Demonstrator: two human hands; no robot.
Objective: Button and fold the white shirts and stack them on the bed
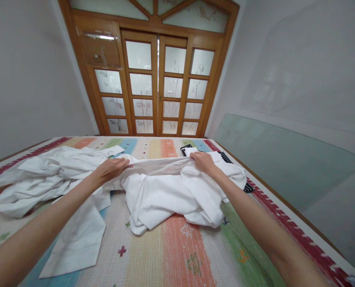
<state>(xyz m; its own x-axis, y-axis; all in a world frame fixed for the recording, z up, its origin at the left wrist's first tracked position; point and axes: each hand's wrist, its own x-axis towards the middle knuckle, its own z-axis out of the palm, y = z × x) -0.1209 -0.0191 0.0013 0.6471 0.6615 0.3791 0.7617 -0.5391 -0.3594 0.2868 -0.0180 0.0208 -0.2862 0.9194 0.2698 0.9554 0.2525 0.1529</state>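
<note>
A white cloth garment [168, 195] lies bunched in the middle of the striped cloth; its exact kind is hidden by the folds. My left hand [114, 168] pinches its upper edge at one end, and my right hand [204, 161] grips the same edge farther right. Between the two hands that edge is drawn fairly straight, with the rest hanging in loose folds toward me. Left of my left hand lies a crumpled heap of white garments [54, 167], one flat piece of it reaching toward the near edge.
A multicoloured striped cloth [147, 255] covers the table-like surface. Black-and-white striped fabric [249, 187] shows from under the white garment on the right. A pale green panel [285, 159] stands along the right wall. Wooden glazed doors [158, 83] close off the far end.
</note>
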